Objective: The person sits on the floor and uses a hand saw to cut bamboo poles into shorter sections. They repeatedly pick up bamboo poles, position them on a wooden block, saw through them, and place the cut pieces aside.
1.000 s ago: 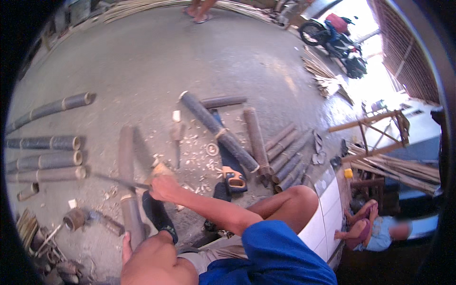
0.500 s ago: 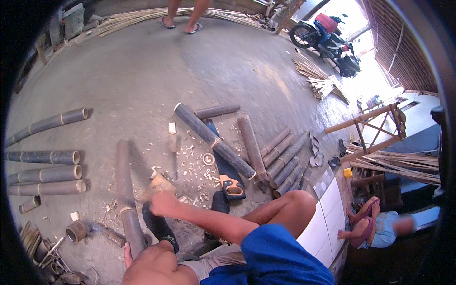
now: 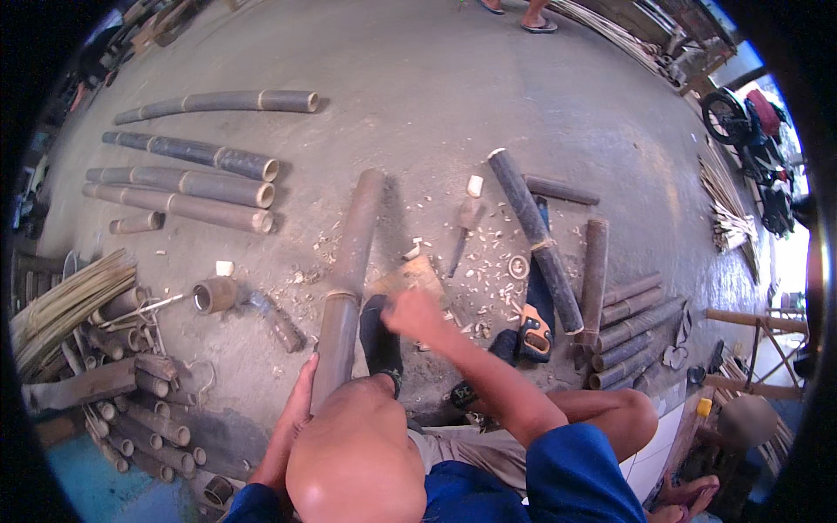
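Note:
A long brown bamboo tube slants away from me past my raised knee. My left hand is closed against the left side of its near end, the knee hiding part of the grip. To the right of the tube, my right hand is in a blurred fist; what it holds, if anything, cannot be made out. Just beyond that fist lies a pale wooden block, partly smeared. My dark-shod foot rests beside the tube. Pale shavings are scattered around a tool with a wooden handle and narrow dark shank.
A handsaw with an orange-and-black handle lies partly under a dark bamboo tube. More cut tubes lie at left and others at right. Bamboo pieces are piled at lower left. Another person's feet stand far off; someone sits lower right.
The view has swung left, so the scene sits farther right and the lower-left pile shows more. My left hand stays at the tube; my right fist stays beside it, near the wooden block.

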The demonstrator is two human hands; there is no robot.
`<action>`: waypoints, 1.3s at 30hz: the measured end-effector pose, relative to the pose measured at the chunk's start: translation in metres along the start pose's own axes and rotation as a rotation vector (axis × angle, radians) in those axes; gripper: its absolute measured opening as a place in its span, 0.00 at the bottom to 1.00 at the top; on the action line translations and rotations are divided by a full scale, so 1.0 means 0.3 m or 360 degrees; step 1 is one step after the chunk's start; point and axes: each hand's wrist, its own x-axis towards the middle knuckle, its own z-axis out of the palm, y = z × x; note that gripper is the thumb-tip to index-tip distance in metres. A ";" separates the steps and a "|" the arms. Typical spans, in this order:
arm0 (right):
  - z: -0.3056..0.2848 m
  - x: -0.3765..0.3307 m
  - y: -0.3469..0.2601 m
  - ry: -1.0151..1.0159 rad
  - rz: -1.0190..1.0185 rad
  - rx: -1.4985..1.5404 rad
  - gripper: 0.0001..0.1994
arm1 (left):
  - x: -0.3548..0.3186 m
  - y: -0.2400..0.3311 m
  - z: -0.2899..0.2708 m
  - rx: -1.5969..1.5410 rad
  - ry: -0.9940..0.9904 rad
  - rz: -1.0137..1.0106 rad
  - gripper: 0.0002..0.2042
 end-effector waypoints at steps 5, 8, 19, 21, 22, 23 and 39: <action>-0.013 -0.023 -0.033 -0.0401 -0.0216 0.0013 0.16 | -0.001 -0.005 0.012 -0.0023 0.0049 0.0015 0.32; 0.012 -0.009 -0.011 0.0061 0.0071 0.0015 0.15 | -0.002 -0.011 0.017 -0.0040 0.0056 0.0023 0.32; 0.062 -0.056 -0.024 -0.0039 -0.0104 0.0086 0.15 | 0.001 0.001 0.038 -0.0012 0.0046 0.0039 0.31; 0.031 -0.043 -0.012 -0.0251 -0.0302 0.0003 0.15 | 0.003 0.006 0.037 -0.0004 0.0046 0.0050 0.31; -0.001 -0.014 0.013 -0.0206 -0.0014 0.0045 0.17 | 0.002 0.008 0.036 -0.0003 0.0046 0.0050 0.31; -0.022 -0.009 0.022 -0.0036 0.0141 0.0019 0.16 | 0.003 0.009 0.036 -0.0002 0.0044 0.0052 0.31; -0.037 -0.010 0.176 0.0397 0.0207 -0.0115 0.18 | -0.016 0.008 0.023 -0.0024 -0.0035 0.0122 0.30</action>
